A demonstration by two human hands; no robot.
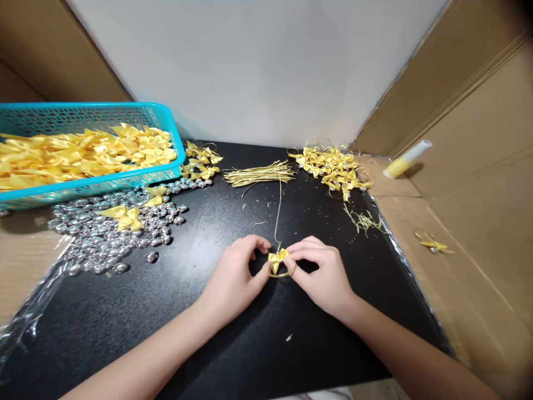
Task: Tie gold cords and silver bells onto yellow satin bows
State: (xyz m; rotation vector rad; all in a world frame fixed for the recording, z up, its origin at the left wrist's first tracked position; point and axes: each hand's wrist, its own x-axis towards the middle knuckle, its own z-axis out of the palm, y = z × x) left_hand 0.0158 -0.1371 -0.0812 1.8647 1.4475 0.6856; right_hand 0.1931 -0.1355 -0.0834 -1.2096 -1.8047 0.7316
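Note:
A small yellow ribbon bow (278, 259) with a loop of gold cord sits low over the black table, between my two hands. From it a long end of gold cord (278, 211) runs up and away towards the back. My right hand (325, 272) pinches the right side of the bow and loop between thumb and fingers. On the other side, my left hand (235, 272) has its thumb against the bow's left edge and its fingers curled close by. The fingertips partly cover the knot.
At left, a turquoise basket (177, 133) holds many yellow bows. Silver beads (100, 233) spread before it, with loose bows on top. Gold cords (260, 174) lie at the back, beside a heap of beaded bows (333, 169). Cord scraps (364, 220) and a tube (407, 159) are at right.

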